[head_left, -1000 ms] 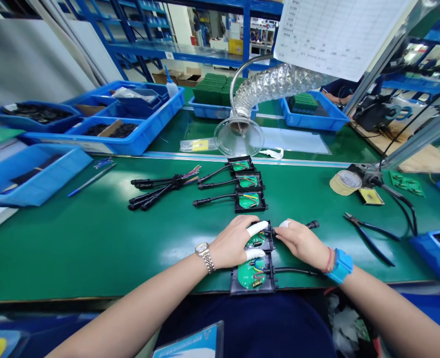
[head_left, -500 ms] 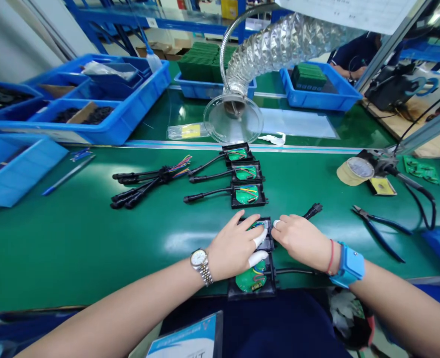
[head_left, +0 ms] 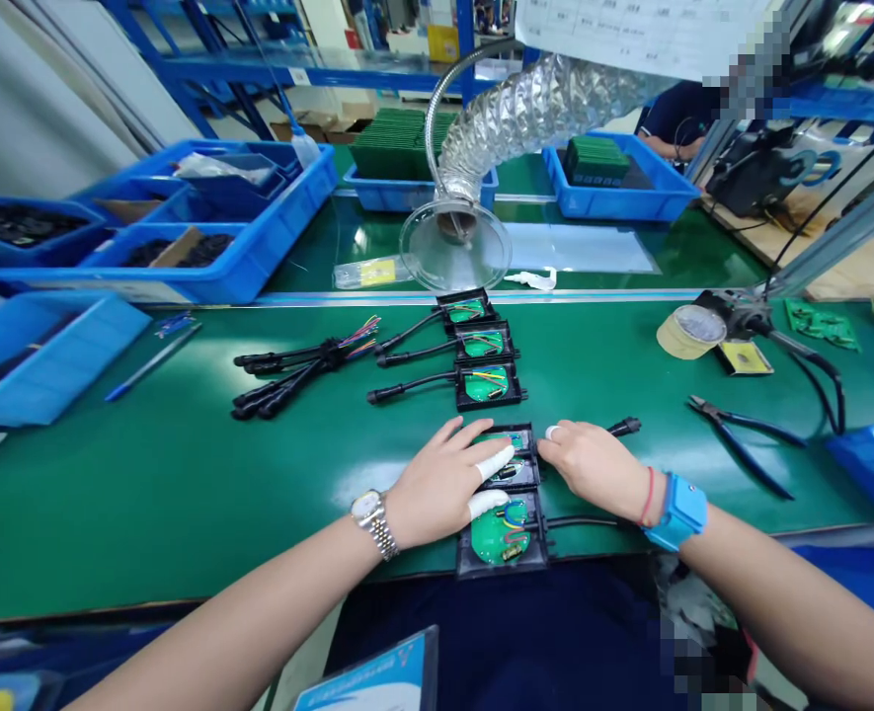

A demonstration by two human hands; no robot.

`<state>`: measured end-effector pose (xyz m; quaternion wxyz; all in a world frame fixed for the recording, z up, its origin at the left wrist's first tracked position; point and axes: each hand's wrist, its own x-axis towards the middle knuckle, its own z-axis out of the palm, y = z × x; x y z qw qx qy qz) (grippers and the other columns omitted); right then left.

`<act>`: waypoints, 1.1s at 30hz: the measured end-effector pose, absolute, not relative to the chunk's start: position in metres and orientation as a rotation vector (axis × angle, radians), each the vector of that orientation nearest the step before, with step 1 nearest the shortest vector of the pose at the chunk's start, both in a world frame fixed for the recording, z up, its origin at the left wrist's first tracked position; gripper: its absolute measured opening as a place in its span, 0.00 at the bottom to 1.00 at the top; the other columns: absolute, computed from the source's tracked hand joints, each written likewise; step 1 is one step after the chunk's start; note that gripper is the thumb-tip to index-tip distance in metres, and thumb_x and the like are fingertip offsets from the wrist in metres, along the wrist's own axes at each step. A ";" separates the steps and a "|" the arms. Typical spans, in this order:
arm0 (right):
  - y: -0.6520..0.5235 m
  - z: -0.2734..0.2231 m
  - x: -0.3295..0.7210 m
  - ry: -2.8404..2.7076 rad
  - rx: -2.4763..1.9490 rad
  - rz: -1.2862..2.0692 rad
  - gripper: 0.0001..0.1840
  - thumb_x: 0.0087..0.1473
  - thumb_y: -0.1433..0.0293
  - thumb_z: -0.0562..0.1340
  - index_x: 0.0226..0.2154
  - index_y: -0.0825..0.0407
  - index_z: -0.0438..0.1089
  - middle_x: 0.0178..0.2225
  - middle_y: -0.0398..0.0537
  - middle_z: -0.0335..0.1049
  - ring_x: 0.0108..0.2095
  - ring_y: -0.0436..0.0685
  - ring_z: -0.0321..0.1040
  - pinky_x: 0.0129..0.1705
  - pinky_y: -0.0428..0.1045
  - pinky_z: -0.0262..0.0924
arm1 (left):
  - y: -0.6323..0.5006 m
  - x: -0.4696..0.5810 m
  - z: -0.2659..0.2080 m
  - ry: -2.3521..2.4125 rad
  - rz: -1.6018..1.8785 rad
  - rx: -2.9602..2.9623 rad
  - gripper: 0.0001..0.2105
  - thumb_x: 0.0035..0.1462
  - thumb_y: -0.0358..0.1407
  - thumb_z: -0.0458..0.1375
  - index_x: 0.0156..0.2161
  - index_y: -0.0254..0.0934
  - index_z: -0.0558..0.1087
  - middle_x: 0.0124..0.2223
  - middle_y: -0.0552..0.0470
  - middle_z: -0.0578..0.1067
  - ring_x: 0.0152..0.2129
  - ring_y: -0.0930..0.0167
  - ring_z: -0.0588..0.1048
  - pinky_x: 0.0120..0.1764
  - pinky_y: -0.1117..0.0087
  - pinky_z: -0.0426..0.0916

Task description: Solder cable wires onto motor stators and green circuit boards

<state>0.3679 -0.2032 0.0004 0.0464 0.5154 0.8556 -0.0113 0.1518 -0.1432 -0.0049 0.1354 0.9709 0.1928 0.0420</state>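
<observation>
My left hand (head_left: 440, 481) lies spread over a black case with a green circuit board (head_left: 509, 472), with white covers on the thumb and a finger. Its fingertips touch the board and the case's left side. At the case's right edge, my right hand (head_left: 592, 459) is closed in a pinch on a black cable; the cable's connector (head_left: 624, 427) sticks out beyond the knuckles, while the pinched part is hidden. Nearer to me, against the first case, lies a second open case (head_left: 502, 538) with coloured wires on its board and a cable running right under my wrist.
Three wired cases (head_left: 490, 385) lie in a column farther back, beside a bundle of cables (head_left: 295, 370). Cutting pliers (head_left: 740, 439) and a round tub (head_left: 690, 331) are on the right. A fume hood (head_left: 455, 247) hangs behind. Blue bins (head_left: 259, 262) stand at the left.
My left hand has drawn back slightly left, uncovering more of both boards. The right hand keeps its pinch beside the case. The whole view has shifted a little.
</observation>
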 end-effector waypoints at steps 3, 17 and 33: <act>-0.204 -0.001 0.366 2.601 1.592 -0.035 0.09 0.55 0.76 0.52 0.30 0.54 0.67 0.26 0.48 0.64 0.30 0.53 0.59 0.30 0.48 0.47 | -0.151 0.157 -0.009 0.584 0.126 2.866 0.19 0.60 0.43 0.47 0.53 0.40 0.65 0.55 0.49 0.67 0.56 0.58 0.55 0.56 0.48 0.46; -0.223 0.015 0.355 2.846 1.609 -0.127 0.12 0.59 0.70 0.50 0.38 0.53 0.68 0.33 0.49 0.68 0.37 0.53 0.58 0.38 0.47 0.53 | -0.130 0.123 -0.007 0.917 0.654 2.678 0.16 0.59 0.38 0.48 0.52 0.38 0.66 0.53 0.47 0.68 0.54 0.64 0.60 0.54 0.55 0.58; -0.201 0.032 0.426 2.356 2.015 0.152 0.10 0.54 0.68 0.55 0.31 0.53 0.72 0.29 0.51 0.68 0.36 0.56 0.57 0.35 0.49 0.48 | -0.097 0.127 -0.017 1.050 0.612 2.754 0.16 0.57 0.38 0.51 0.50 0.37 0.67 0.52 0.45 0.68 0.51 0.61 0.62 0.52 0.55 0.60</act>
